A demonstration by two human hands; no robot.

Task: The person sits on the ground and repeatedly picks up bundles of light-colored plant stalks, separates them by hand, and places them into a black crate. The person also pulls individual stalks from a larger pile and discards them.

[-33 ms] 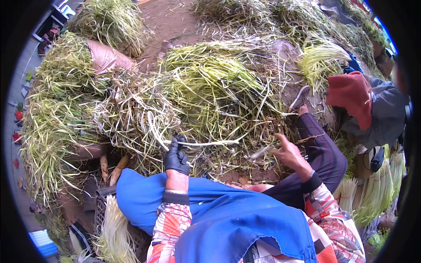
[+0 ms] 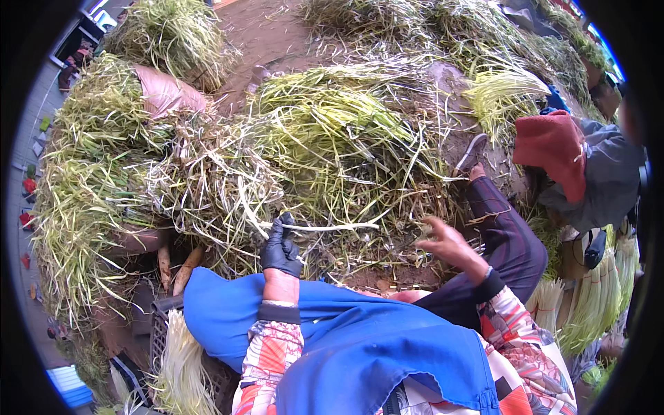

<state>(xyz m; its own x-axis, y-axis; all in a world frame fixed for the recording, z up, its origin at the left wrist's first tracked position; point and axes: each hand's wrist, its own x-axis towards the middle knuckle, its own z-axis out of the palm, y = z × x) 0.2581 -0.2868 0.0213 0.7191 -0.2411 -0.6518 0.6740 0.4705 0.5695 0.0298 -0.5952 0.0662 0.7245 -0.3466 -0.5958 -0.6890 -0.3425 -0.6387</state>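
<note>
My left hand (image 2: pixel 280 250), in a black glove, is closed around a long pale stalk (image 2: pixel 339 227). The stalk lies nearly level, pointing right, and its other end is curved beside the glove. To the right, my bare right hand (image 2: pixel 451 245) has its fingers stretched out and apart, with nothing seen in them. It is held over the litter, short of the stalk's tip. Just beyond both hands spreads a heap of loose yellow-green stalks (image 2: pixel 332 111), mixed with dry leaves.
A blue cloth (image 2: pixel 332 332) covers my lap. A dark crate (image 2: pixel 160 304) and a bundle of pale stalks (image 2: pixel 181 366) stand at the lower left. Tall leafy piles (image 2: pixel 90 207) rise on the left. At the right sits a person in a red head covering (image 2: pixel 553 149), near more bundles (image 2: pixel 595 304).
A small whitish strip at my right fingertips is no longer seen there, and those fingers have spread. My right hand has shifted slightly left. The left still grips the stalk.
</note>
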